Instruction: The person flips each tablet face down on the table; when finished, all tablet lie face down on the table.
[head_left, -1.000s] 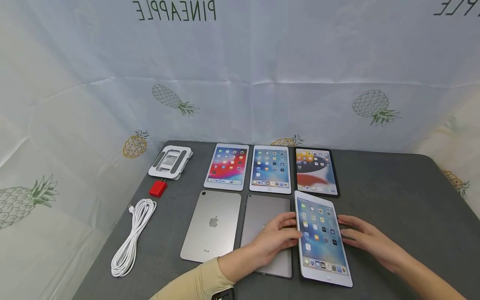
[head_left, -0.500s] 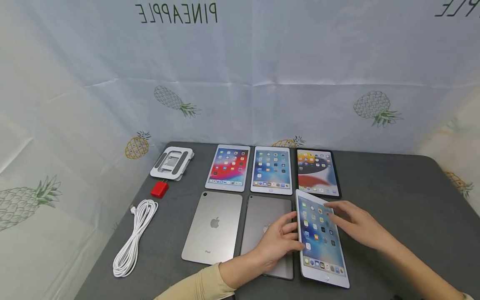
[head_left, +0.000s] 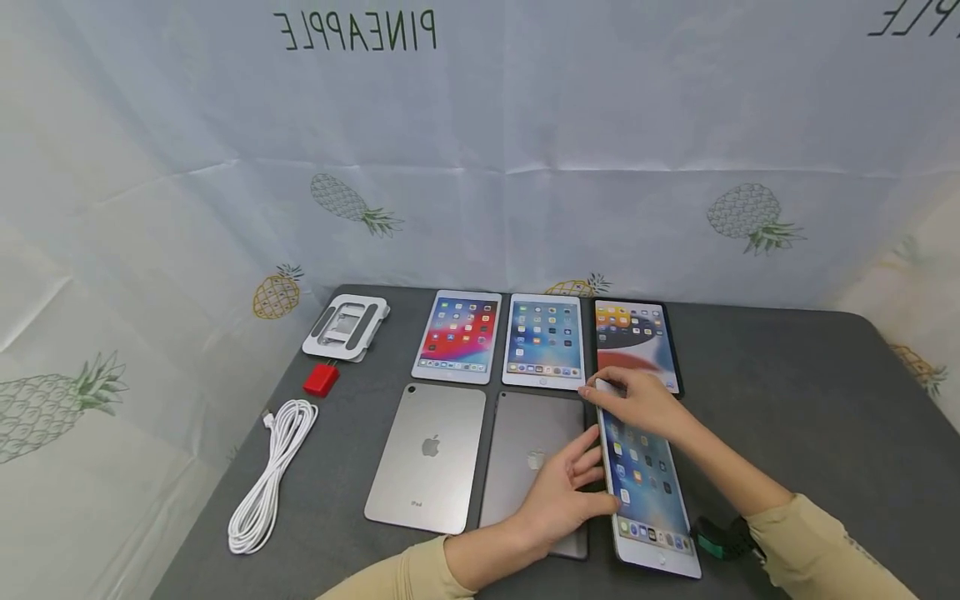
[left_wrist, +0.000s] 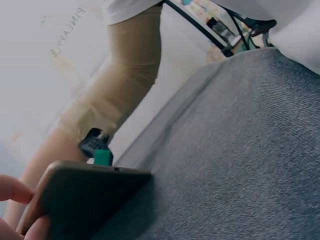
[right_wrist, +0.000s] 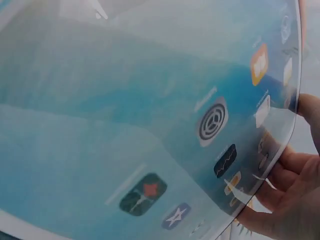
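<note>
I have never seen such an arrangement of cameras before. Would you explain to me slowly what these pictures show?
There is no machine here; a person is working with bare hands. The left hand grips the left edge of a white-framed tablet, which is tilted. The right hand is at its far left corner.

The wide pictures come from a camera worn on the head. The two small ones come from the wrists: the left shows that tablet from below, with the right sleeve behind; the right shows its screen very close.

On the dark grey table also lie three tablets screen up, two tablets back up, a white stand, a red charger and a coiled white cable.
</note>
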